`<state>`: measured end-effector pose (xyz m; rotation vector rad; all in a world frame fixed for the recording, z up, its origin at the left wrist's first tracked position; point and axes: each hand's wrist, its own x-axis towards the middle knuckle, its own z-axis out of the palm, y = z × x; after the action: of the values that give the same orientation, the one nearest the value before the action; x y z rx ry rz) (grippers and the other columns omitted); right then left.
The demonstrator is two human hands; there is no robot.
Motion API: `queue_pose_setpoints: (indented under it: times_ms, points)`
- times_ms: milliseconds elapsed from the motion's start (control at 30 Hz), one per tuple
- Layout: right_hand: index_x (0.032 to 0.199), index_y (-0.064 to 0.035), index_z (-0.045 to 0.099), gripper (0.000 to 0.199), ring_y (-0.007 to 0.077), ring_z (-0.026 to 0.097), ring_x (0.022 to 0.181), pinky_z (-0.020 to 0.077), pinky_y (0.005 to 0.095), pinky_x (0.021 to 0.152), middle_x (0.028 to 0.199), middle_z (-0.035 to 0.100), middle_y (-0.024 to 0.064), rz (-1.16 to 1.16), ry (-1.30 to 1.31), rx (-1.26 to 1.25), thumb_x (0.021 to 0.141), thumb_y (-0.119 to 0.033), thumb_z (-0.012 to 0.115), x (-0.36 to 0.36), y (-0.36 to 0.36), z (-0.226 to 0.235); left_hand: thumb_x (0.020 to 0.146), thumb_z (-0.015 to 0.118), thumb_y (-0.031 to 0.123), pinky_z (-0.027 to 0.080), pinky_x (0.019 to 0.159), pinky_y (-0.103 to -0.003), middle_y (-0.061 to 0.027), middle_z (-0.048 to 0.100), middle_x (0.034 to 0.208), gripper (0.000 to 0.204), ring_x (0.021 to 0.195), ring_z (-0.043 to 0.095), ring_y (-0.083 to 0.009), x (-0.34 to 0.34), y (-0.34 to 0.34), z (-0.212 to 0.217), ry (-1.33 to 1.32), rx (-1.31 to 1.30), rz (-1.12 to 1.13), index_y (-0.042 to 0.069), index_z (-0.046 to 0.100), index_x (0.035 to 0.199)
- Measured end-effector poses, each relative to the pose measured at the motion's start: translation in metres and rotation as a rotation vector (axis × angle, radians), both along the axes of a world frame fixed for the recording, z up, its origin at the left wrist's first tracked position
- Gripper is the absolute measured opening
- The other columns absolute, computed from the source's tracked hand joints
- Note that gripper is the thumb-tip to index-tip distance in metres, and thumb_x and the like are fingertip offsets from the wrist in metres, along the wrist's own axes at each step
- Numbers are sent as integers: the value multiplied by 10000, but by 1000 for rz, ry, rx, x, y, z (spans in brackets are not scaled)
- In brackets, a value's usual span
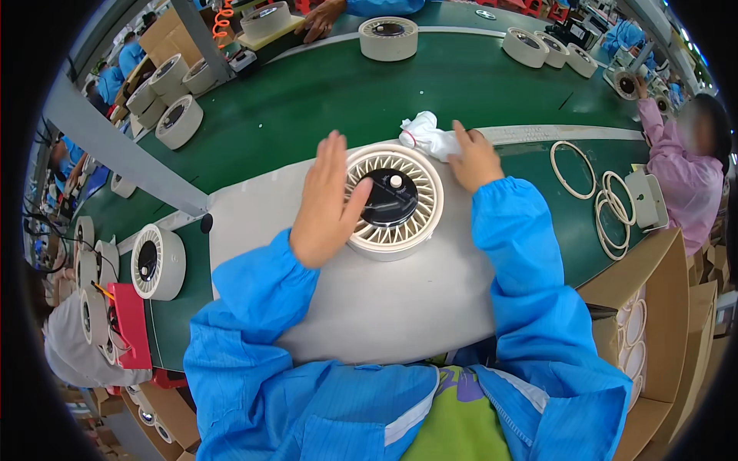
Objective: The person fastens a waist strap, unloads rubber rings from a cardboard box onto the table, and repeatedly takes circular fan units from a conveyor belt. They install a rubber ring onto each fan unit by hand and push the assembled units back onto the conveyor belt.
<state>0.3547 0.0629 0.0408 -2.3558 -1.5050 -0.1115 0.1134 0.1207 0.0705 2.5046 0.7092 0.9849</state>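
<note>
A round cream-white housing (396, 240) with radial ribs and a glossy black center with a small white knob lies in front of me, face up. My left hand (327, 203) is open over its left edge, fingers stretched out and thumb over the black center. Just beyond the housing's far right edge lies a bundled white cloth (425, 137) with a red band round it. My right hand (475, 160) is at the cloth's right end, index finger stretched out and thumb apart from it. Its other fingers are partly hidden.
A grey mat (323, 326) covers my bench. Beyond it runs a green conveyor (292, 123) with more round housings. Cream rings (613, 201) lie at right, above an open cardboard box (653, 361). A metal post (127, 146) and red bin (132, 323) stand left. Co-workers sit around.
</note>
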Motion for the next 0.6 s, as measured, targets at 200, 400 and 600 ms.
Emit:
queue_pose_setpoints:
  times_ms: [200,400,600]
  points:
    - [1081,-20,496,366,339,535,847,443,401,701,942,556,204,-2,71,40,808,-263,519,-17,10,-13,796,514,248,338,918,-385,-238,432,1174,531,1089,418,-347,18,9,-8,231,48,51,-94,375,1178]
    - [844,8,562,374,380,547,689,431,426,652,718,571,217,127,403,57,812,-360,500,-25,-4,81,782,533,210,394,850,-369,-243,486,1091,492,974,491,-351,12,9,2,249,72,42,-109,402,1134]
    - [776,14,570,393,386,543,723,424,418,647,745,570,225,156,301,16,822,-366,482,-46,-4,78,777,538,193,409,823,-372,-244,497,1073,462,948,504,-352,12,9,-4,191,128,63,-105,418,1108]
